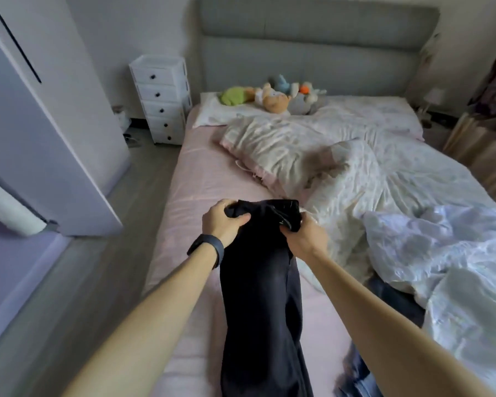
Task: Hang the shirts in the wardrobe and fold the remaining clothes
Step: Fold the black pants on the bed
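The person stands at the foot end of the wide bed with the smooth pink sheet and holds a long black cloth garment, probably trousers, above the sheet. The garment hangs from its upper edge down toward the foot end of the bed, over the pink sheet.

The left hand, with a black band on the wrist, grips the left corner of the upper edge: the fingers are curled over the cloth and the thumb presses on it from the front. The right hand pinches the right corner of the same edge. Its fingers are bent around the fold, but most of them are hidden behind the cloth, so I cannot tell how they lie.

On the bed, to the right of the garment, lies a crumpled cream duvet, and nearer the foot end a shiny white crumpled cover. At the foot end a piece of blue denim shows beside the black garment. At the head of the bed several soft plush toys lie before the grey padded headboard. Left of the bed stands a white chest of drawers, and nearer the foot end a tall white wardrobe.
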Tool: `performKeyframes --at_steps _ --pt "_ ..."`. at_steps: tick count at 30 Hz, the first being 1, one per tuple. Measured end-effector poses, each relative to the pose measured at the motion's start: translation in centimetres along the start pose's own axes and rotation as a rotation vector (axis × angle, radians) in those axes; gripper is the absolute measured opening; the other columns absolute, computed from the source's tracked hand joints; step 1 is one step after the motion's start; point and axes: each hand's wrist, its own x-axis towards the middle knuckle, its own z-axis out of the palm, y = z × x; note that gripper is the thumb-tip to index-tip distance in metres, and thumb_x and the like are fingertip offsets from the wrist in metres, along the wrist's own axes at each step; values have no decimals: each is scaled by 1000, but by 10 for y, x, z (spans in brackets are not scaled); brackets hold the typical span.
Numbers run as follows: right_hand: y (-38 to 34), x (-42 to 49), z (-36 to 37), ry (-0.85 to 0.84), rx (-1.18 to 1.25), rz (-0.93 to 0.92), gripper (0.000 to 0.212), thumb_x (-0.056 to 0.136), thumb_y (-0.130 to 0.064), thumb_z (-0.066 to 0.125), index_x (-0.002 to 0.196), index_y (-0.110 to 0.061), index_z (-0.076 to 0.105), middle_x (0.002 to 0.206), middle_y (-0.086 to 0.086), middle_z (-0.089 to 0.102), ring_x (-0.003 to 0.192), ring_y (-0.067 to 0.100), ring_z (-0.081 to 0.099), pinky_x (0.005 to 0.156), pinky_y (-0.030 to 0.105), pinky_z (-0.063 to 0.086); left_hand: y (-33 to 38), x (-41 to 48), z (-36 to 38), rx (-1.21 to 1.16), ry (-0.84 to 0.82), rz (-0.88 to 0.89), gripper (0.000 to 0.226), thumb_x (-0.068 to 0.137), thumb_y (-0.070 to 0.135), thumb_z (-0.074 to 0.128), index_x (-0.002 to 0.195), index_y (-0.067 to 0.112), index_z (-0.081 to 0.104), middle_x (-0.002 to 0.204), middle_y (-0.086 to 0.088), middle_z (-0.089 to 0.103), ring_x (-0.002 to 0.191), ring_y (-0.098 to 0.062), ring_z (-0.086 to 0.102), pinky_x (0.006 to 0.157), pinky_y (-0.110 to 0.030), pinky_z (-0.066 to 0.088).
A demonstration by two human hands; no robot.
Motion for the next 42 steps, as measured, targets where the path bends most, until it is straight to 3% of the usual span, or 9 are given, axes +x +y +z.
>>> performKeyframes --at_steps 5,9,14,20,24,27,32,38,42 --pt "32 68 51 40 172 18 60 94 -28 64 149 -21 39 137 4 59 124 27 57 98 39 49 -33 72 48 -21 -65 38 78 88 34 75 153 27 32 155 2 37 140 -19 39 108 -30 36" --pt "100 38 83 -92 176 84 47 94 -23 60 140 -20 50 118 0 64 116 23 61 86 26 47 -100 37 78 60 -166 -89 63 94 31 66 150 23 40 154 0 40 139 -21 43 100 -25 37" --pt "214 -106 119 -228 273 302 25 91 -25 67 115 -22 58 116 -3 68 107 16 65 94 33 50 -211 -126 90 91 -169 -457 55 96 33 63 145 21 42 148 -5 43 129 -23 51 92 -25 41" --pt "349 -328 153 -366 226 494 38 84 -34 72 114 -22 54 115 0 65 100 16 66 91 41 55 -286 -367 93 93 -164 -750 40 96 50 57 114 14 54 115 4 62 94 -16 59 85 -33 48" --pt "394 -422 175 -413 276 498 42 83 -27 75 118 -20 53 114 -3 65 101 17 66 88 37 54 -325 -452 92 140 -109 -727 68 81 73 59 133 30 47 127 12 56 115 -20 57 100 -40 46" --pt "418 -458 193 -341 247 462 31 90 -23 70 113 -19 50 111 0 60 109 20 57 86 33 47 -352 -485 93 64 -52 -703 50 87 59 64 126 32 49 117 16 59 105 -16 57 90 -34 45" --pt "440 -479 222 -346 234 427 28 90 -34 72 108 -20 57 114 0 52 103 17 52 89 32 45 -395 -517 91 109 -263 -650 39 88 43 70 117 17 64 114 5 72 107 -17 67 95 -37 53" --pt "456 -502 223 -127 347 498 10 101 -22 52 106 -13 51 104 4 62 95 24 58 79 31 39 -411 -544 86 233 -137 -580 31 97 30 62 81 4 56 75 -7 62 79 -30 59 61 -20 42" --pt "455 -492 232 -187 350 501 18 101 -21 53 112 -10 44 104 6 61 95 30 60 76 33 41 -422 -540 101 108 -228 -629 25 89 24 71 110 16 61 103 3 71 99 -21 68 87 -33 55"
